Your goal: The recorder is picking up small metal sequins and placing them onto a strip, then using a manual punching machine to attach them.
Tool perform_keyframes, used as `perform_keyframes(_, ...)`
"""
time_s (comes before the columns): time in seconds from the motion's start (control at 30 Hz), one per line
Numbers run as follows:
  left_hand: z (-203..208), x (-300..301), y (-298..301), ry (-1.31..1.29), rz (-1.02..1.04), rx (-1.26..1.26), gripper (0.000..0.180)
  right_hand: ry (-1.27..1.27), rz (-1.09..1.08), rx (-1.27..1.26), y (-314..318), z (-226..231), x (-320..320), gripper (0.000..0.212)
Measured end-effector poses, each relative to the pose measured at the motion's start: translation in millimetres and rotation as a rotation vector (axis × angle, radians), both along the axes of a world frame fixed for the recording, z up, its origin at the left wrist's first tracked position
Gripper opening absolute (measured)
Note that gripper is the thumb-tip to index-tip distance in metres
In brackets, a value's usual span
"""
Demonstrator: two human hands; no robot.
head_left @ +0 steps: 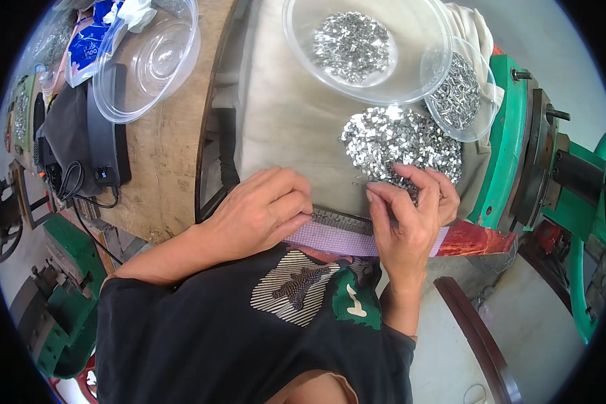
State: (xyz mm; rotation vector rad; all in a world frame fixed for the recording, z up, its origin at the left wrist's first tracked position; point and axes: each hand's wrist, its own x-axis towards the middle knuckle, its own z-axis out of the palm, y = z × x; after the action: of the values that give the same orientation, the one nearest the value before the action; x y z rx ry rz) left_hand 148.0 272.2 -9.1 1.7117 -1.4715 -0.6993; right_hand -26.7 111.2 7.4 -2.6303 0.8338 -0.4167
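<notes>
A narrow dark metal strip with a notched surface (pixel 343 221) lies along the near edge of the cloth-covered surface. My left hand (pixel 266 205) is at its left end, fingers curled together and tips closed on the strip. Just above its right end is my right hand (pixel 414 212), with thumb and forefinger tips brought together; anything between them is too small to make out. The other right fingers bend over the near side of a loose pile of small shiny metal pieces (pixel 384 138).
Beyond the pile stand a clear tub (pixel 411 94) of similar pieces and a smaller clear bowl (pixel 481 128) of thin metal parts. A green machine (pixel 505 148) borders the right. On the wooden table (pixel 161 175) at left are another clear tub (pixel 108 111) and a black device (pixel 118 161).
</notes>
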Motion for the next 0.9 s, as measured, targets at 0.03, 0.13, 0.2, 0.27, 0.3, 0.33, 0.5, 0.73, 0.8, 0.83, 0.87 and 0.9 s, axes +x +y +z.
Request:
perform_keyframes(0.03,-0.6,-0.1,0.5,-0.009,0.004,0.001,0.023,-0.013,0.010,-0.006,1.1,-1.3,2.1,0.016)
perform_keyframes(0.13,-1.0,-1.0,1.0,-0.013,0.011,-0.006,0.021,0.010,0.069,-0.080,2.9,-7.0,9.4,0.014)
perform_keyframes(0.2,-0.7,-1.2,0.4,-0.002,0.009,-0.015,0.021,-0.012,0.092,-0.100,3.1,-10.2,12.3,0.014)
perform_keyframes(0.27,0.0,-0.8,0.6,0.006,0.013,-0.005,0.021,-0.013,0.111,-0.109,3.6,-11.7,11.3,0.014)
perform_keyframes(0.3,0.3,-0.2,0.8,0.008,0.008,-0.002,0.021,-0.041,0.112,-0.108,4.4,-11.2,8.6,0.014)
perform_keyframes(0.33,0.3,0.0,0.8,0.005,0.007,0.017,0.021,-0.041,0.108,-0.097,5.3,-10.7,5.0,0.015)
perform_keyframes(0.5,-0.1,0.7,-0.1,0.021,-0.005,-0.002,0.020,-0.154,0.102,-0.012,19.0,-9.9,-18.0,0.015)
perform_keyframes(0.73,2.5,1.5,-1.4,-0.018,-0.026,0.017,0.021,-0.121,0.085,0.076,19.3,-11.6,-26.4,0.019)
perform_keyframes(0.8,4.9,1.3,-1.5,-0.001,-0.027,0.004,0.021,-0.134,0.040,0.016,11.6,-12.6,-19.1,0.021)
perform_keyframes(0.83,6.0,1.1,-1.6,0.003,-0.018,0.027,0.022,-0.153,0.049,0.008,8.5,-13.6,-14.3,0.021)
perform_keyframes(0.87,6.7,1.3,-2.3,0.006,-0.021,0.009,0.022,-0.150,0.044,-0.025,5.5,-14.9,-8.7,0.021)
perform_keyframes(0.9,7.0,1.9,-3.5,0.008,-0.023,0.000,0.022,-0.123,0.031,-0.048,3.0,-16.4,-3.0,0.021)
